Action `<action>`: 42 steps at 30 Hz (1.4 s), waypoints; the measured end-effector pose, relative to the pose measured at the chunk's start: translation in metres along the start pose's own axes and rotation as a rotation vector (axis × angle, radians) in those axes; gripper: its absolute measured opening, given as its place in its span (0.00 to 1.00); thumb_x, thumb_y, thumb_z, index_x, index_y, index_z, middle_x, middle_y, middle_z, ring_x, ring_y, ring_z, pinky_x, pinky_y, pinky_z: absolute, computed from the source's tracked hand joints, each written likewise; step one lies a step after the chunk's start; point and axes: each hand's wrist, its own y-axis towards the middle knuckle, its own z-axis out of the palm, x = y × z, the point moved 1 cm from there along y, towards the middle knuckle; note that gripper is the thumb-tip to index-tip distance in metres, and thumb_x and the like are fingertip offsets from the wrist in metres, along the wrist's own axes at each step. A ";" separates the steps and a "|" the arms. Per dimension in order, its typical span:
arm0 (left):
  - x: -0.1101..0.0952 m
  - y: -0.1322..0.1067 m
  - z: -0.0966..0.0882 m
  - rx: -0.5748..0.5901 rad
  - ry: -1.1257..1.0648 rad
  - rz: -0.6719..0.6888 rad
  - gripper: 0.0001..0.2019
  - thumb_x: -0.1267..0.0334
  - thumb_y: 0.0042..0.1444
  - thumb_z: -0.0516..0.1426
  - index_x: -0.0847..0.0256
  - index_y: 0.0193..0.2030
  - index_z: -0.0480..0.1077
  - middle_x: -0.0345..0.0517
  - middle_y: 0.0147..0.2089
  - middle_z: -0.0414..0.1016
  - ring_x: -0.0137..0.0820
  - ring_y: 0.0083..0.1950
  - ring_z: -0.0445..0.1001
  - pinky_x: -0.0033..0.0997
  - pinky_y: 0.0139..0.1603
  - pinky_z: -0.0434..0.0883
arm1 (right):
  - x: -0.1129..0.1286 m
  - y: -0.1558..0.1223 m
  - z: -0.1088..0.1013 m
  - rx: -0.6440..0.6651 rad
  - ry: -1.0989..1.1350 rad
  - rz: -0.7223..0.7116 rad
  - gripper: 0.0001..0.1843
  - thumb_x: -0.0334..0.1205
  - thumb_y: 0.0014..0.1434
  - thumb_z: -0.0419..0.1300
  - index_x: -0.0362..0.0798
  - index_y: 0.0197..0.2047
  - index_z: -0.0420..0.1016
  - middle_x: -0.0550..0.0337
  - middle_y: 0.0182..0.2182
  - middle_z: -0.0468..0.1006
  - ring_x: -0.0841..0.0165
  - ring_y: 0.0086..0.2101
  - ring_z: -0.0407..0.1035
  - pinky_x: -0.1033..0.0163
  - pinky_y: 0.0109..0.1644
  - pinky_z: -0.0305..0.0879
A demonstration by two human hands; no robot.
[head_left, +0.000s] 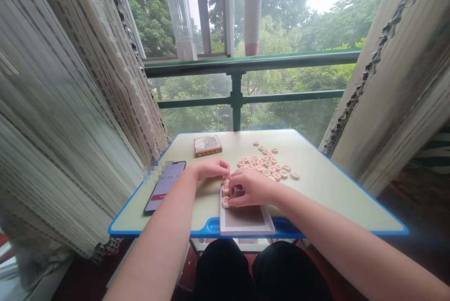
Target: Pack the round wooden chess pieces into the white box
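Left hand (pixel 211 168): resting on the table, fingers curled with the tips drawn together just beyond the tray's far-left corner; whether pinching anything, cannot tell.
Right hand (pixel 251 187): lying across the far end of the tray, fingers bent toward the thumb, seemingly pinching a red-marked disc (pixel 236 187) mostly hidden by those fingers.
Tray: shallow white rectangular cardboard tray (pixel 246 231), under and nearer than the right hand, reaching to the table's front lip, mostly bare inside.
Discs in the tray: two round pale wooden discs with red marks (pixel 225 190), flat, one behind the other along the left wall, just left of the right-hand fingertips.
Loose pile: small round pale wooden pieces (pixel 269 166), spread flat beyond the right hand, many touching, a few stragglers farther off.
Box: flat printed cardboard box with a brown edge (pixel 207 145), beyond the left hand, well apart from it.
Phone: dark smartphone with a lit timer screen (pixel 164 186), just left of the left forearm.
Table: pale tabletop with a blue rim (pixel 333 188), under both hands.
Step in hand: by the look of it, lining discs up inside the tray, with a third being set at the far-left corner.
Next move calls for: a flat seat against the wall and the neighbouring disc, then a clean release without nudging the two in place; tight room there, with the left-hand fingertips close by.
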 end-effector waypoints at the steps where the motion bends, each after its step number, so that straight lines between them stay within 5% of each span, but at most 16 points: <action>1: 0.000 0.000 0.000 -0.001 -0.001 0.003 0.04 0.65 0.39 0.56 0.64 0.22 0.68 0.38 0.23 0.68 0.26 0.29 0.64 0.25 0.31 0.58 | 0.000 0.000 0.000 0.000 0.000 -0.004 0.12 0.46 0.47 0.63 0.46 0.26 0.70 0.61 0.25 0.69 0.73 0.26 0.61 0.68 0.29 0.54; 11: -0.003 -0.002 0.000 -0.005 -0.009 -0.008 0.03 0.67 0.40 0.55 0.64 0.22 0.69 0.38 0.22 0.68 0.26 0.28 0.64 0.25 0.30 0.59 | 0.000 -0.001 -0.001 -0.022 0.046 -0.035 0.09 0.44 0.49 0.62 0.49 0.33 0.74 0.60 0.32 0.72 0.70 0.34 0.65 0.67 0.36 0.59; 19: 0.001 0.000 -0.001 -0.011 -0.026 -0.009 0.03 0.66 0.39 0.57 0.64 0.22 0.69 0.37 0.22 0.67 0.25 0.27 0.63 0.25 0.30 0.58 | 0.001 -0.004 -0.004 -0.074 -0.032 -0.086 0.12 0.45 0.54 0.57 0.46 0.27 0.72 0.58 0.29 0.71 0.70 0.32 0.64 0.66 0.35 0.58; 25: 0.003 0.004 0.000 -0.079 -0.052 -0.026 0.06 0.63 0.39 0.59 0.63 0.25 0.71 0.40 0.24 0.69 0.26 0.28 0.65 0.26 0.30 0.60 | -0.028 -0.004 -0.014 -0.329 -0.135 0.113 0.11 0.42 0.57 0.53 0.46 0.28 0.71 0.60 0.24 0.69 0.71 0.29 0.62 0.66 0.33 0.55; 29: 0.003 0.006 0.003 -0.222 -0.093 -0.013 0.07 0.61 0.40 0.59 0.64 0.24 0.71 0.39 0.23 0.67 0.24 0.26 0.63 0.25 0.27 0.58 | -0.053 -0.008 -0.024 -0.482 -0.157 0.338 0.08 0.38 0.55 0.53 0.47 0.32 0.72 0.61 0.24 0.68 0.70 0.28 0.61 0.66 0.34 0.56; 36: 0.010 0.012 0.004 -0.355 -0.045 -0.010 0.08 0.60 0.40 0.59 0.65 0.24 0.72 0.39 0.20 0.65 0.24 0.23 0.61 0.25 0.24 0.56 | -0.064 -0.009 -0.022 -0.237 -0.161 0.356 0.09 0.36 0.51 0.56 0.48 0.32 0.77 0.59 0.27 0.72 0.70 0.30 0.63 0.66 0.36 0.56; 42: 0.009 0.011 0.001 -0.309 -0.121 0.011 0.08 0.61 0.41 0.59 0.65 0.25 0.72 0.40 0.19 0.66 0.24 0.23 0.63 0.26 0.27 0.60 | -0.057 -0.011 -0.024 -0.131 -0.122 0.420 0.12 0.38 0.54 0.54 0.51 0.39 0.78 0.58 0.32 0.73 0.69 0.32 0.65 0.66 0.36 0.57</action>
